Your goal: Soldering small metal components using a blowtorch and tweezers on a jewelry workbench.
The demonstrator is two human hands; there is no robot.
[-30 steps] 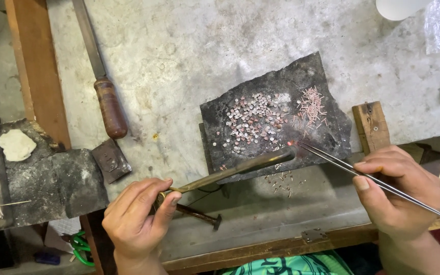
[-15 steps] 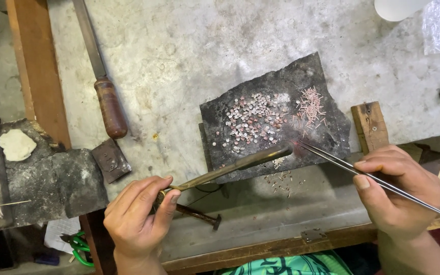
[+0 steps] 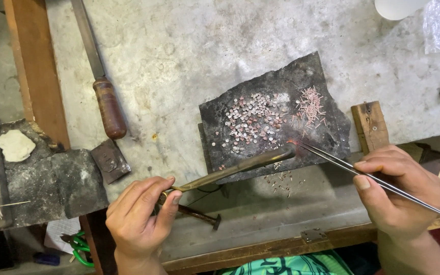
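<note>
I am working at a wide grey stone bench top [image 3: 189, 66] with a flat, dark, charred slab [image 3: 327, 125] lying toward its near right. I am soldering: my left hand [image 3: 138, 219] is closed around the near end of a slim brass torch pipe [image 3: 230, 170], aiming its tip rightward at the slab's near edge, where a small spot is glowing red [image 3: 292, 143]. My right hand [image 3: 401, 196] is pinching long steel tweezers [image 3: 352, 168] shut between thumb and fingers, and their points are meeting the glowing spot; whatever they are gripping is too small for me to tell. As I judge it, the next move is calling for a steady flame and a light, exact touch at that one spot.

No true container is standing here; the slab is serving as a tray. It is bearing a cluster of tiny silvery and coppery discs [image 3: 253, 122] at its middle and a small heap of thin copper wire bits [image 3: 310, 107] to the far right. A few more bits [image 3: 281, 181] are lying just off its near edge.
</note>
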